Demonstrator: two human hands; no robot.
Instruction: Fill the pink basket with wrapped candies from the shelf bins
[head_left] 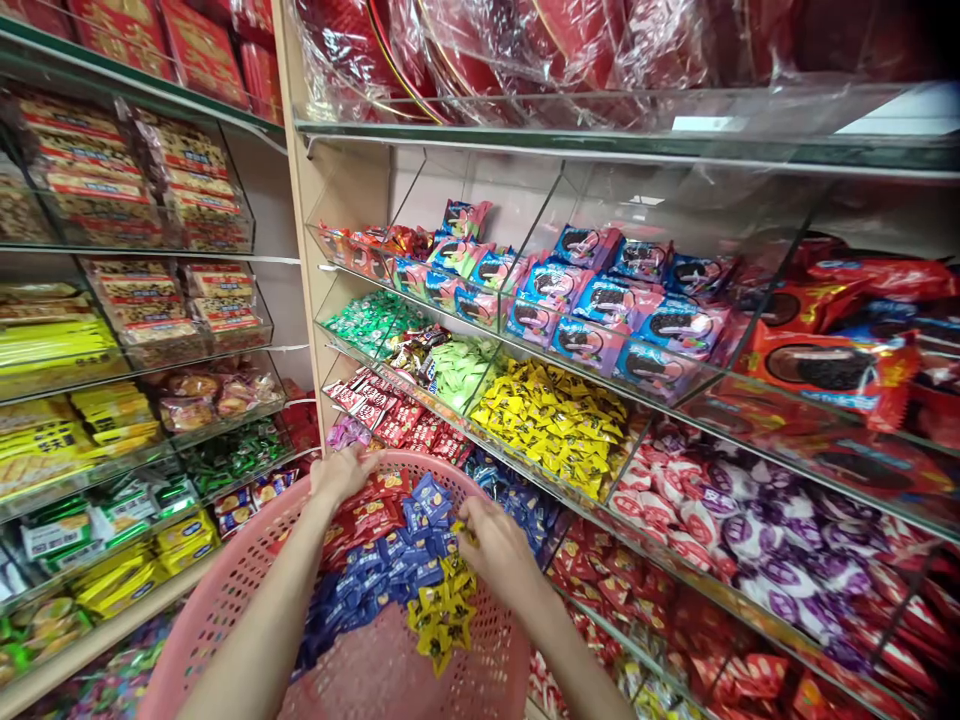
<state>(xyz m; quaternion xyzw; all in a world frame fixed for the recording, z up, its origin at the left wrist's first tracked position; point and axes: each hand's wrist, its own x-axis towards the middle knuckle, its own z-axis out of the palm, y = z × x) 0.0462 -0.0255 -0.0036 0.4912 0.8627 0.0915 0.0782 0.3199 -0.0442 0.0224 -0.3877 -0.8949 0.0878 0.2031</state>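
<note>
A pink plastic basket (pixel 217 560) with a perforated wall fills the lower middle of the head view. My left hand (pixel 343 478) grips its far rim, fingers hooked over the edge. Over the basket's right side, my right hand (pixel 491 545) has its fingers curled around yellow-wrapped candies, partly hidden by the hand. Below that hand lies a small pile of yellow-wrapped candies (pixel 441 615). Blue-wrapped candies (pixel 386 562) spread across the basket's middle, with red-wrapped candies (pixel 367 515) behind them. Part of the pink bottom shows at the front.
Beyond the basket, a clear shelf bin holds many yellow-wrapped candies (pixel 551 420). Cookie packs (pixel 600 300) fill the bin above; purple-and-white candies (pixel 780 520) lie to the right. Packaged snacks (pixel 90 160) line the left shelves. Glass shelf edges (pixel 637 145) jut out overhead.
</note>
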